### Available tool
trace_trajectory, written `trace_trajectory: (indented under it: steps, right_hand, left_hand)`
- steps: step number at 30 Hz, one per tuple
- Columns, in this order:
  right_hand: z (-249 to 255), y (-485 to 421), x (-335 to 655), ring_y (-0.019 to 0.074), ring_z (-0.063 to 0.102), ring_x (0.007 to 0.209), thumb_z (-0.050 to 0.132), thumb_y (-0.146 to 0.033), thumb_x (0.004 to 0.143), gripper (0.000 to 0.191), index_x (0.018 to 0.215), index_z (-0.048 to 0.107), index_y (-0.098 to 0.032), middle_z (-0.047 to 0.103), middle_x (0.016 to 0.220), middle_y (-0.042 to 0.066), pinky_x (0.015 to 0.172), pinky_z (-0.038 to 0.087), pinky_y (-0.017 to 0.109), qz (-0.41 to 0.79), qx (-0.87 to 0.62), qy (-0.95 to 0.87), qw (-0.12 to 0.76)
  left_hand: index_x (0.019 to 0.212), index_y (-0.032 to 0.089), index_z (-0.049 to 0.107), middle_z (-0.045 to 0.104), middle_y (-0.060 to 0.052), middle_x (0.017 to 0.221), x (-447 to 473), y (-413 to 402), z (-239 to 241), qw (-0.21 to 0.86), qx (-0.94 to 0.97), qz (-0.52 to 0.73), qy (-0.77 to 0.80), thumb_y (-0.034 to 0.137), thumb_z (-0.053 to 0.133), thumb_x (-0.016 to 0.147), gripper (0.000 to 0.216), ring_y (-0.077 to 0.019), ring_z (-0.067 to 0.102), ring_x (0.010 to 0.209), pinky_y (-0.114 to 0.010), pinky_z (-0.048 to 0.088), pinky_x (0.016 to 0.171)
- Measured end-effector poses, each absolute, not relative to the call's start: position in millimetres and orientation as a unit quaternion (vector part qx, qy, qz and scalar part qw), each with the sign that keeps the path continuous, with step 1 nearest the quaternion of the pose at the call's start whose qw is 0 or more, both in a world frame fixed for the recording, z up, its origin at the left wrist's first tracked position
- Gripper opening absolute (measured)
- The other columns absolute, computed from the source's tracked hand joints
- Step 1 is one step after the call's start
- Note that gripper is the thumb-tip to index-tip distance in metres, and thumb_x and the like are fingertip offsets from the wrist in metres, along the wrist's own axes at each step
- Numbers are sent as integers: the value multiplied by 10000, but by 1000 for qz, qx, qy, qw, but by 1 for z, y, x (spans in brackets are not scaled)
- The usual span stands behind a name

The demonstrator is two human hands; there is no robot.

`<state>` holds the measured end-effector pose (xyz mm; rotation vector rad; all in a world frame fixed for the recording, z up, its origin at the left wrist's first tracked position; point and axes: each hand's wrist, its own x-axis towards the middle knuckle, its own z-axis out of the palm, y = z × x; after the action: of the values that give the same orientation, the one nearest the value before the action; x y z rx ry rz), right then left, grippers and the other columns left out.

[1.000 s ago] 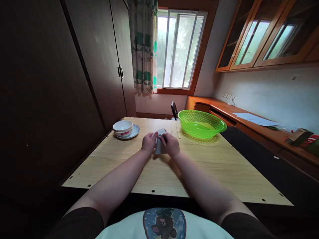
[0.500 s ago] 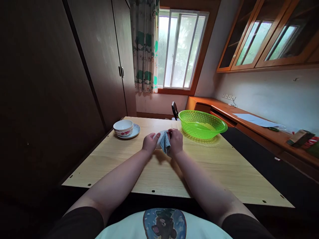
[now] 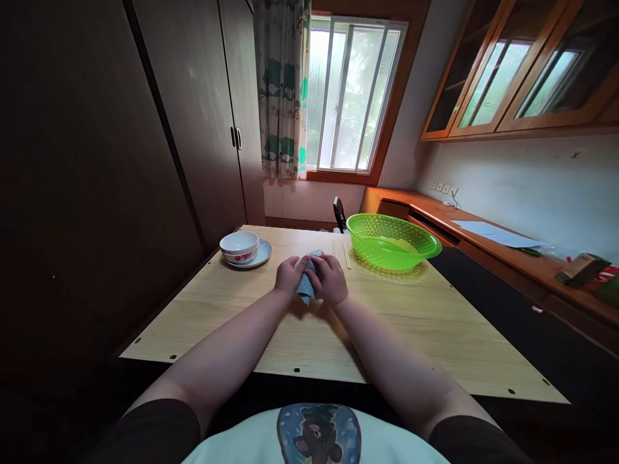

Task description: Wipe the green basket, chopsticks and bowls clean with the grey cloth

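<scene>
Above the middle of the table, my left hand [image 3: 288,276] and my right hand [image 3: 331,280] are close together with a blue patterned cloth [image 3: 306,289] between them. My left fingers are closed at the cloth's left side, around a white dish that the cloth and hands now hide almost wholly. The right hand presses the cloth from the other side, its fingers bent over it. Beyond my right hand lie pale chopsticks [image 3: 347,254]. Off to the left, white bowls with a red flower pattern [image 3: 240,249] are stacked on a blue-rimmed plate [image 3: 264,253].
A bright green plastic basket [image 3: 394,248] stands on the right rear of the wooden table [image 3: 232,316]. Behind it is a dark chair [image 3: 339,214]. Along the right wall runs an orange desk [image 3: 411,201] with papers [image 3: 498,233]. A dark wardrobe [image 3: 193,116] rises on the left.
My right hand has moved left and inward with the cloth, closer to my left hand. The cloth now covers the white dish that showed before, and the chopsticks have come into fuller view.
</scene>
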<state>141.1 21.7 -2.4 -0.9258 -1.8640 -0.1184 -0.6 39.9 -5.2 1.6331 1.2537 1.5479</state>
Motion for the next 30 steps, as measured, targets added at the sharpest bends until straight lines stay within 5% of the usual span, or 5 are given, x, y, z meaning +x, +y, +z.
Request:
trace_trajectory:
  steps: [18,21,27,30]
  right_hand:
    - [-6,48,149,193,585,762,480,-411,880,237,878,584,-198,646,828,45,699,479,336,140,-443,-598,653]
    - [-7,41,148,201,581,804,425,-425,911,268,924,578,-205,636,873,59,737,475,353,99,-434,-625,641]
    - [-5,17,140,276,540,973,610,-514,800,390,1048,586,-214,611,1004,105,884,429,452,-66,-392,-752,526]
    - [-4,18,138,261,544,951,548,-468,860,273,982,596,-228,619,966,97,871,436,438,-63,-403,-740,535]
  left_hand:
    - [524,199,455,378,50,516,1,35,-4,274,607,590,458,544,544,784,442,-116,358,550,-249,280,543]
    - [516,199,438,361,53,517,0,34,-3,259,617,581,464,541,556,776,445,-112,344,544,-251,268,538]
    - [500,204,390,328,61,491,-1,34,-1,263,615,575,472,545,579,749,463,-105,322,531,-247,258,529]
    - [501,205,383,323,61,492,0,34,-2,270,612,580,464,536,569,765,462,-104,318,525,-243,261,520]
